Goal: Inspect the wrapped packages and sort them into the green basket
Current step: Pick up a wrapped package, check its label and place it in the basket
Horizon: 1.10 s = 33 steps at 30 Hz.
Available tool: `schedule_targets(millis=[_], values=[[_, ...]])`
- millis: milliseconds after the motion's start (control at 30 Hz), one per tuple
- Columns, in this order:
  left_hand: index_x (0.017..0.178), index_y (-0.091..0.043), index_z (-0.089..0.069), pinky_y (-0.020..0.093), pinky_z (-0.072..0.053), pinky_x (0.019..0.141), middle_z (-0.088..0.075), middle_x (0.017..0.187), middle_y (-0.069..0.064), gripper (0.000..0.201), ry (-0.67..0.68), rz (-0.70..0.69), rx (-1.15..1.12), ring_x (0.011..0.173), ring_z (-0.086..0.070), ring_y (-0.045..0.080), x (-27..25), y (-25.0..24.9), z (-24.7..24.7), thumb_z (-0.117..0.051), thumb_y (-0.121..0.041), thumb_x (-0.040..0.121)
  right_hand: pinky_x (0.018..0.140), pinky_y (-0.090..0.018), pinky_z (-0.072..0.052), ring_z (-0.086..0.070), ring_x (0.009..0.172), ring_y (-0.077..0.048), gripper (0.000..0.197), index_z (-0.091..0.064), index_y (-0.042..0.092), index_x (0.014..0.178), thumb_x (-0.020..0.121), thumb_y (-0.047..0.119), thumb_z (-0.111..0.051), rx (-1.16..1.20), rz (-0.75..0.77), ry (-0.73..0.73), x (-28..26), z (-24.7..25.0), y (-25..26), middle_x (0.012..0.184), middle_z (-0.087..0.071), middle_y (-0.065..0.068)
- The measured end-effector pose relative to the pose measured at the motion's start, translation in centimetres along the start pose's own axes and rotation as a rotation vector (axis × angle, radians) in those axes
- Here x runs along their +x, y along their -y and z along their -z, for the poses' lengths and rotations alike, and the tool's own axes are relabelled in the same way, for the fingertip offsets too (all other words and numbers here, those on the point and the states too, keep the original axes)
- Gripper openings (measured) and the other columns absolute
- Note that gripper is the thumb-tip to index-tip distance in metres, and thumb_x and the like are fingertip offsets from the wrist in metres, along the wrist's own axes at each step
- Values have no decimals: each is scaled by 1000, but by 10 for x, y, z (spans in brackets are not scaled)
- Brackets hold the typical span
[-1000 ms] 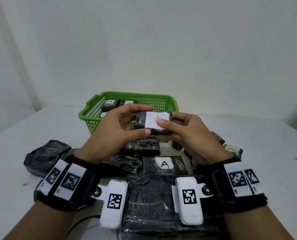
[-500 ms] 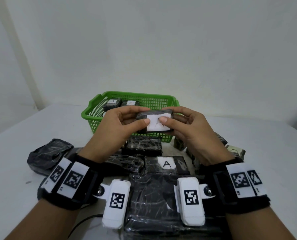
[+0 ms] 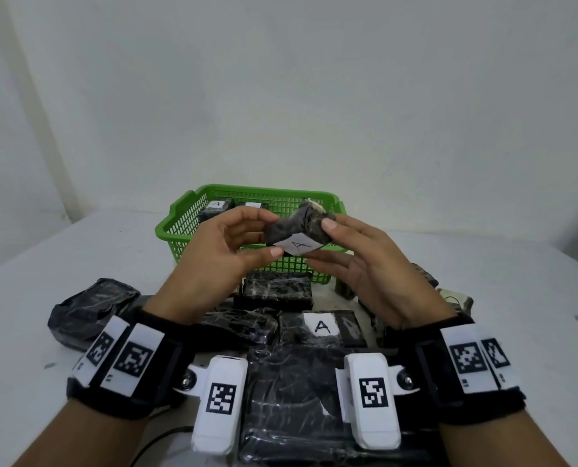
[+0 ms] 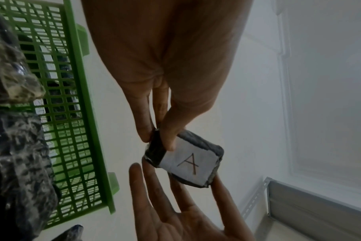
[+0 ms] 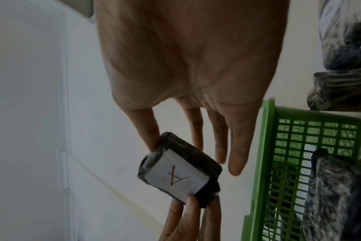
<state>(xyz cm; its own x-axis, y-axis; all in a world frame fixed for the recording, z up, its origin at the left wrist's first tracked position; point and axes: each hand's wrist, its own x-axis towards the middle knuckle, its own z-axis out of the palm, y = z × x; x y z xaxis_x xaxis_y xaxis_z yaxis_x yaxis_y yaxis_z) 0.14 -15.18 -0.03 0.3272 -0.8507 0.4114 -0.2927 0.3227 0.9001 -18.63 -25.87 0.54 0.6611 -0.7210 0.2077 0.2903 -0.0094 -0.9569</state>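
Note:
A small black wrapped package (image 3: pixel 294 227) with a white label marked "A" hangs in the air in front of the green basket (image 3: pixel 179 224). My left hand (image 3: pixel 272 235) pinches its left end between thumb and fingers, as the left wrist view shows (image 4: pixel 157 137). My right hand (image 3: pixel 324 242) holds the other end, thumb on top and straight fingers underneath. In the right wrist view the package (image 5: pixel 179 171) stands tilted, label toward the camera, with the right thumb on its corner. Inside the basket lie two labelled packages (image 3: pixel 215 208).
Several black wrapped packages lie on the white table between me and the basket: one flat (image 3: pixel 275 291), one labelled "A" (image 3: pixel 317 326), a large one (image 3: pixel 291 399) near me, a bundle (image 3: pixel 92 308) at the left. More sit at the right (image 3: pixel 456 298).
The held package has been turned: its right end tipped up and back, and the label now faces down toward me. The right fingers have spread out under it. Both hands rose slightly.

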Motion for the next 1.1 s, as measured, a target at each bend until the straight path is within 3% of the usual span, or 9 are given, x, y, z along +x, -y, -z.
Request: schedule_targets(millis=[100,200,300,433,533,667,833,1000,1100], values=[[111,-18,-70,20,-56,91,-78,112,-3,38,28,-24,0,112,-71,10,0,-1,-1,-80,3,81,103,-39,-58,-71,113,-38,60,-64,-9,129,81,28,-68,-8,-48,51,-1,0,0,126,-71,-26],[116,-21,-71,28,-53,100,-76,118,-5,41,91,-15,-14,116,-69,9,-3,-4,-2,-82,-17,76,99,-32,-59,-72,115,-33,54,-69,-7,121,77,24,-74,-19,-16,30,1,2,-1,122,-74,-23],[116,-19,-71,31,-52,102,-76,118,-5,46,115,-5,-25,117,-69,10,-4,-6,-4,-81,-25,71,104,-35,-57,-69,120,-35,52,-70,-5,119,76,23,-79,-20,-11,19,2,4,-3,121,-75,-22],[114,-11,-69,25,-56,98,-77,115,-2,44,83,-38,-39,114,-70,10,-3,-3,-6,-82,-16,72,105,-36,-56,-70,121,-31,46,-70,-5,122,85,21,-80,0,-23,69,0,0,-3,122,-75,-21],[125,-14,-65,23,-53,101,-74,124,-3,55,156,-1,-94,122,-67,9,-2,0,-5,-88,-14,76,108,-41,-54,-70,119,-32,47,-74,-1,115,74,21,-84,-50,30,-3,3,2,-5,119,-76,-21],[135,-19,-61,24,-54,100,-74,126,-3,66,190,89,-142,120,-69,12,-1,2,-4,-80,-37,74,112,-45,-50,-74,114,-26,54,-76,12,120,68,21,-92,-182,69,-49,5,5,-8,113,-80,-10],[121,-14,-71,28,-57,97,-79,110,3,43,8,41,-113,109,-74,19,1,2,-5,-74,-22,78,114,-45,-48,-72,119,-20,70,-71,16,129,65,33,-94,-203,20,8,3,2,-8,123,-77,-3],[133,-15,-65,34,-51,107,-77,119,1,61,124,80,-100,117,-71,16,-1,2,-4,-87,-30,78,113,-45,-51,-73,116,-21,72,-69,10,130,63,29,-88,-186,66,-41,0,-1,-5,118,-78,-8],[128,-14,-67,29,-55,103,-79,111,-4,57,55,46,-28,109,-73,10,0,1,-6,-86,-23,75,112,-42,-51,-73,116,-20,76,-66,10,134,64,20,-94,-196,43,-4,1,0,-6,120,-78,-7]])
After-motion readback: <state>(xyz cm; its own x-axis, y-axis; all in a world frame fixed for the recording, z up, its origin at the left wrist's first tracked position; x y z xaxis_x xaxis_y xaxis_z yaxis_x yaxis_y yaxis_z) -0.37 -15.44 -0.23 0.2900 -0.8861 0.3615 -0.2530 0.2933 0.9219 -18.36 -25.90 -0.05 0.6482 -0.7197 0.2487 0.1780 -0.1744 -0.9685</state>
